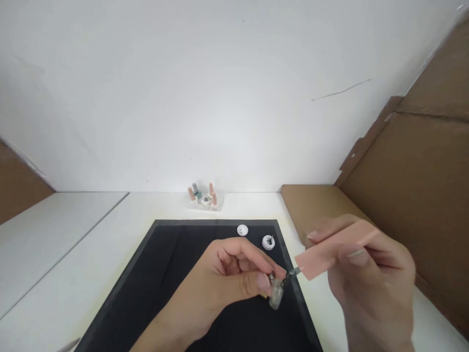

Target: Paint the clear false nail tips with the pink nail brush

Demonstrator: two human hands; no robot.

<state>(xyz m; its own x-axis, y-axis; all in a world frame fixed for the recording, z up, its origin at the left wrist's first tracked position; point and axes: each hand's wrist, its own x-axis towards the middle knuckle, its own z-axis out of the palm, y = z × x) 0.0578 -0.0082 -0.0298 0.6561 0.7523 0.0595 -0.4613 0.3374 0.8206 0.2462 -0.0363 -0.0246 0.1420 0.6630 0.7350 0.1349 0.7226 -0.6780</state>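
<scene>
My right hand [370, 274] is closed around the long peach cap [337, 252] of a nail-polish brush. The dark brush end [292, 273] points down and left, at or very near a small translucent piece [276, 294]. Between thumb and fingers, my left hand [227, 283] pinches this piece, which has small dark metallic bits near its top. A bit of yellow shows beneath the left thumb. I cannot tell exactly what the piece is or whether the brush touches it. Both hands are held above the black mat [176, 278].
A clear tray [222, 205] with several polish bottles [191, 193] stands by the wall. On the mat's far right lie a white lid [242, 230] and a white round pot [268, 246] with dark bits in it. Cardboard [311, 200] lies to the right, below a cardboard wall [421, 181].
</scene>
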